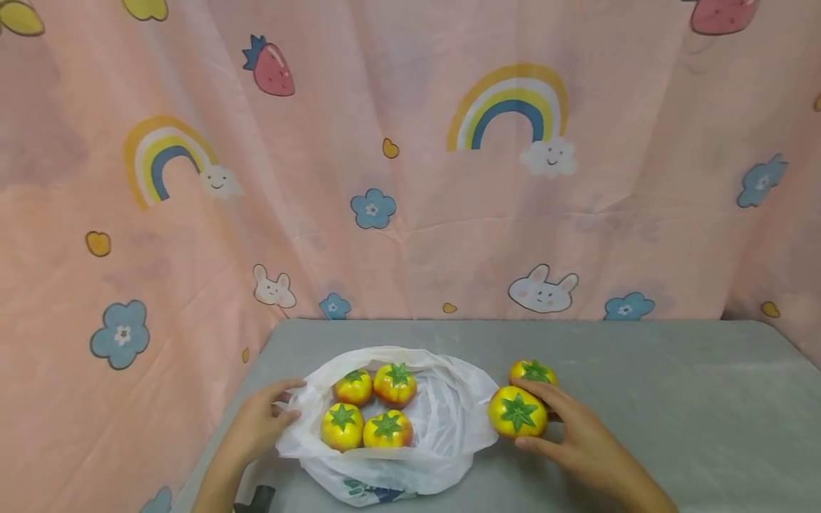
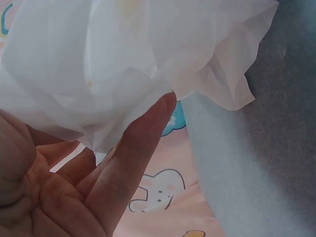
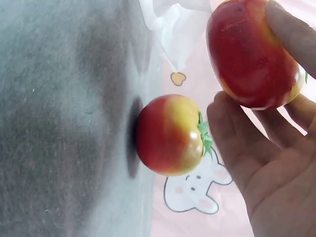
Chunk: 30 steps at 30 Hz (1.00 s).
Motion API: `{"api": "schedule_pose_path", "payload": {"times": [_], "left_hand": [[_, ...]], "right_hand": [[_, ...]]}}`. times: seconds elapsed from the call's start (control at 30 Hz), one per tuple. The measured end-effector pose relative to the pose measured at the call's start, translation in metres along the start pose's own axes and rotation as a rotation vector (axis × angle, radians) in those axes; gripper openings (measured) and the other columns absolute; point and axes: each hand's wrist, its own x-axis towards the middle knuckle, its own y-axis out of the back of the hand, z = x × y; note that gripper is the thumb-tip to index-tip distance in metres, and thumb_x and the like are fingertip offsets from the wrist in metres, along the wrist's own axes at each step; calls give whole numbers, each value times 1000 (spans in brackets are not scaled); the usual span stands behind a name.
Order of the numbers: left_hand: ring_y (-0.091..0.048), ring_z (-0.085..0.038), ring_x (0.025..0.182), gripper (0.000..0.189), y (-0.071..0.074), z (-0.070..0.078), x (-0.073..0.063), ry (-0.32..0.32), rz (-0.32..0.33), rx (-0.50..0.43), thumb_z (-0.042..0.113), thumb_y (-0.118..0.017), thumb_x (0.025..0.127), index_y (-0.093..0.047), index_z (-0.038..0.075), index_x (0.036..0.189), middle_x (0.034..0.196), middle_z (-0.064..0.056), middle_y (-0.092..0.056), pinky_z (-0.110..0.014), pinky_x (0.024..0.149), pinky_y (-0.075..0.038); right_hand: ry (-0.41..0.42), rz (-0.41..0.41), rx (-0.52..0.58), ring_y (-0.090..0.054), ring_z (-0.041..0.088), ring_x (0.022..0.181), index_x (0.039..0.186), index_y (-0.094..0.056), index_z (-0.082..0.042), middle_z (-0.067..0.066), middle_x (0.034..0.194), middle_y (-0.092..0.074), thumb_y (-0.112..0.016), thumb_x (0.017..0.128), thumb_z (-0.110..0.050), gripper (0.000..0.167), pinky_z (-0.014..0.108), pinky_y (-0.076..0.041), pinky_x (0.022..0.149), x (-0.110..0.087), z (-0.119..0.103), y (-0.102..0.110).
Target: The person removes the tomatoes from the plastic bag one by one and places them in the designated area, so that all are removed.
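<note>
Step in hand: I judge this to be loading the white plastic bag (image 1: 391, 474), which stands with its mouth spread on the grey table (image 1: 680, 399). Four yellow-red tomatoes (image 1: 388, 427) lie inside, toward its left side.

Right hand (image 1: 580, 438): thumb and fingers are parted to the fruit's width and grip the held tomato (image 1: 517, 412) from its right side, clear of the table, just beside the bag's right rim. The remaining tomato (image 1: 534, 370) sits on the table, behind the held one.

Left hand (image 1: 259, 420): bent fingers and thumb hold the bag's left rim, film between them. I cannot tell how firmly.

Next move, in my judgement: carry the fruit left over the rim, lower it into the bare right half, then release. Keep the left hold steady; slack film could fold inward.
</note>
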Motion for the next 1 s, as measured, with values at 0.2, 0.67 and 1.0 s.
{"api": "schedule_pose_path", "payload": {"times": [0.2,0.67,1.0], "left_hand": [[-63,-18,85,49,-2,1,0,7,-3,-7,6,-75,86,-63,14,132,117,-14,-68,-35,73,-62],[-63,-17,85,49,-2,-2,0,10,-4,-15,6,-74,86,-63,14,132,117,-15,-68,-35,72,-62],[-62,-17,84,49,0,-2,0,14,-6,-2,8,-74,86,-62,13,133,117,-15,-68,-34,72,-61]], "right_hand": [[-154,-71,-8,-56,16,103,143,-50,-23,11,142,-55,-82,77,-45,77,26,-56,78,-1,2,4],[-63,18,-78,-55,6,99,143,-50,-20,8,136,-60,-81,78,-45,76,23,-55,76,-1,15,21],[-169,-15,-95,-60,22,105,146,-47,-23,14,141,-57,-81,78,-48,79,33,-56,78,1,21,27]]}}
